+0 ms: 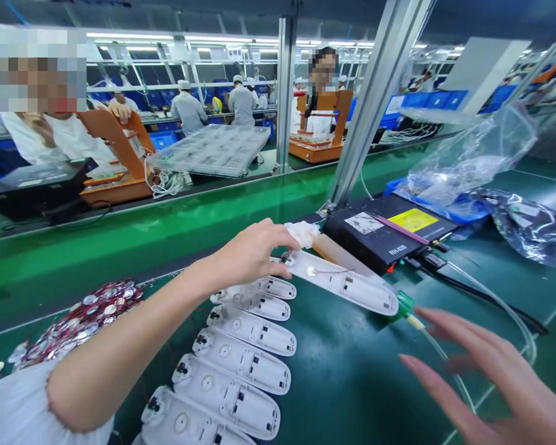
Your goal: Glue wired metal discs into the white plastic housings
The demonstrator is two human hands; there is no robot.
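My left hand [269,247] pinches the far end of a long white plastic housing [343,283], which carries a round disc with a thin wire. The housing's near end lies beside a green dispenser tip [404,304] on a clear tube. My right hand [472,364] is just right of that tip, fingers spread, holding nothing. Several similar white housings [243,364] lie in an overlapping row on the green table below my left hand.
Wired discs [90,315] are heaped at the left. A black control box [389,228], a blue tray [467,207] and plastic bags [486,148] lie at the right. Metal posts [370,93] rise beyond the table. Across the divider people sit near orange fixtures [120,154].
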